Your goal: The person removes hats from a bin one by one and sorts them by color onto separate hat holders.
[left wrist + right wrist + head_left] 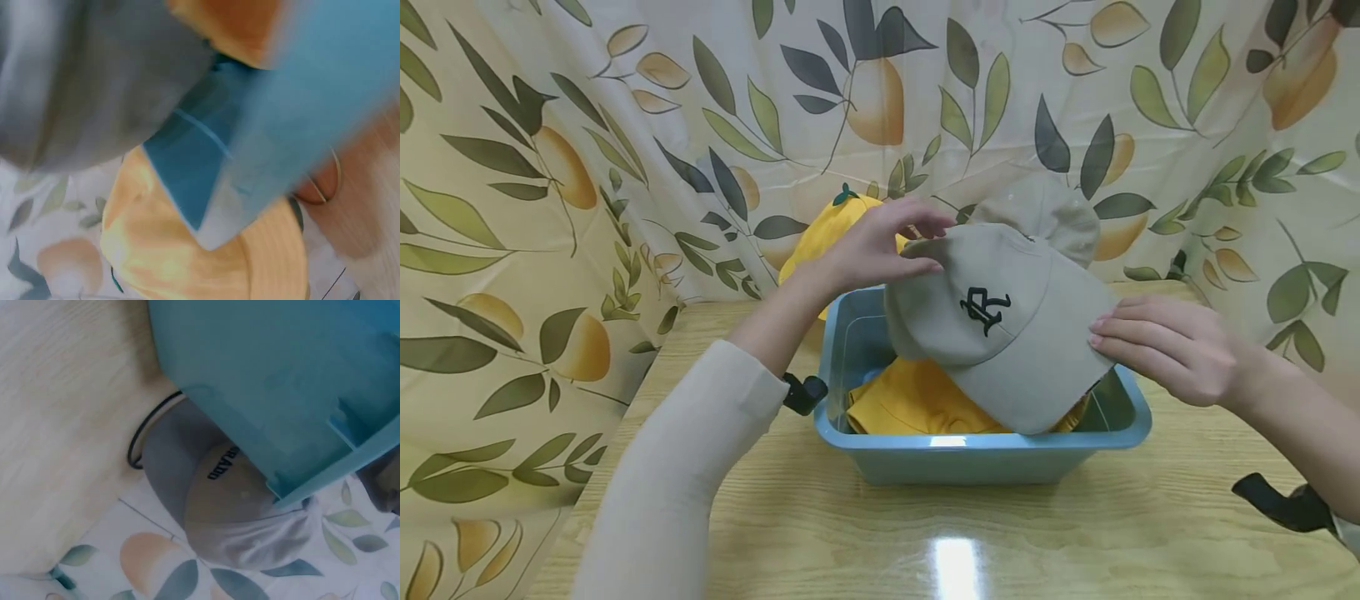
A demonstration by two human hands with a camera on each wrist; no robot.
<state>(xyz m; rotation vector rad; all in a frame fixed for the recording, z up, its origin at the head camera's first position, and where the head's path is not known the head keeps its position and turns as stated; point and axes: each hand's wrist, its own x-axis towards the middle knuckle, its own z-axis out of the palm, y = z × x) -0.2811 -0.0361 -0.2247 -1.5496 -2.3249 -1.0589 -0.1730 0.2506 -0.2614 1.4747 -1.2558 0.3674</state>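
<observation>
A grey baseball cap with a black embroidered letter sits tilted over a blue plastic bin. My right hand pinches the right edge of its brim, the thumb hidden behind. At the crown's left side is my left hand, thumb and fingers extended and apart; whether they touch the cloth is unclear. Beneath the cap, yellow fabric lies inside the bin. In the left wrist view the grey cap is blurred beside the bin's wall. Neither wrist view plainly shows a hand.
Behind the bin stand a yellow hat with a green leaf tip and another greyish cap, whose dark lettering shows on the cap in the right wrist view. A leaf-and-fruit patterned curtain hangs behind the wooden table.
</observation>
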